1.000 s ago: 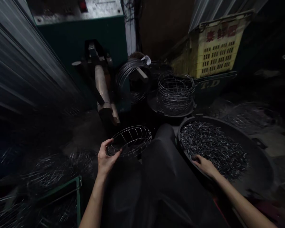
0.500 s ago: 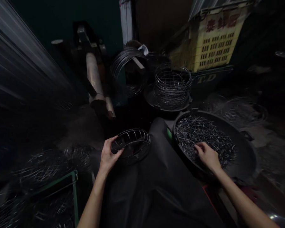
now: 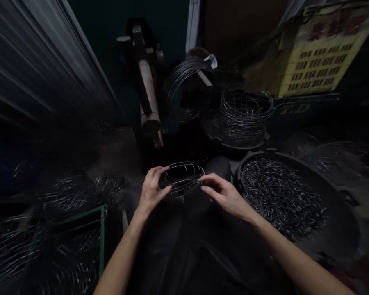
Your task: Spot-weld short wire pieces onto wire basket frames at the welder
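My left hand [image 3: 153, 187] grips the left side of a round wire frame [image 3: 189, 166], thumb below and fingers above its rim. Thin rings joined by short cross wires make up the frame, which sits tilted over the dark cloth [image 3: 184, 246] on my lap. At the frame's right side, my right hand [image 3: 223, 192] has its thumb and index finger brought together by the wire. Whatever is between those fingertips is too small to make out. Close by on the right, a wide black pan [image 3: 347, 229] holds a heap of short metal pieces [image 3: 283, 196].
Stacked wire rings [image 3: 246, 112] stand in a second pan behind my knee. A wire coil [image 3: 184, 78] hangs beside a post-like wooden tool [image 3: 149, 90]. The yellow crate [image 3: 320, 61] is at back right. At lower left, a green-edged crate [image 3: 103, 237] contains wire pieces.
My right hand has left the metal pieces in the pan and come left to the wire frame. My left hand still holds the frame. The view has turned slightly left.
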`<action>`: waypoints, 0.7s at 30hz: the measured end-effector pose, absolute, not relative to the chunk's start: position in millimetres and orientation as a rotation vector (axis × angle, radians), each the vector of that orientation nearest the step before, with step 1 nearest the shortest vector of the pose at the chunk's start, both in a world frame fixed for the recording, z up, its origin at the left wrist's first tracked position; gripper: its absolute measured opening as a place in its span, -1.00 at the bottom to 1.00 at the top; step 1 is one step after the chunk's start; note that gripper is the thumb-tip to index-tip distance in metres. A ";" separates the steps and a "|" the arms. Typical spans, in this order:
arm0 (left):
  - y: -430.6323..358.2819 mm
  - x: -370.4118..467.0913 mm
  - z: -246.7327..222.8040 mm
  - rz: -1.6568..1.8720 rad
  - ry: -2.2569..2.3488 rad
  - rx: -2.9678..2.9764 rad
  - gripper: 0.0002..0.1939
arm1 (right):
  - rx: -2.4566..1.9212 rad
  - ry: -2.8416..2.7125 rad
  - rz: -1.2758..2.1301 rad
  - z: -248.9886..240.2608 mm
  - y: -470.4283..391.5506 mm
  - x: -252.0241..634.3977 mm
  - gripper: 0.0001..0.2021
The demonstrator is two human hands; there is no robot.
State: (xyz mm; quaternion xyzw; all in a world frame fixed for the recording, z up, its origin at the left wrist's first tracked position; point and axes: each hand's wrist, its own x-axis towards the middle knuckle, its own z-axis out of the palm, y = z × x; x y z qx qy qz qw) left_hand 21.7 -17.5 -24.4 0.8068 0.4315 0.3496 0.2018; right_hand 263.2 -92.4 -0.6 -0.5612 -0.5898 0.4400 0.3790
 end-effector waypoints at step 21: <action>-3.3 5.2 -5.5 1.063 1.270 2.264 -0.48 | -0.761 -2.428 -0.653 14.7 -8.7 217.1 -0.80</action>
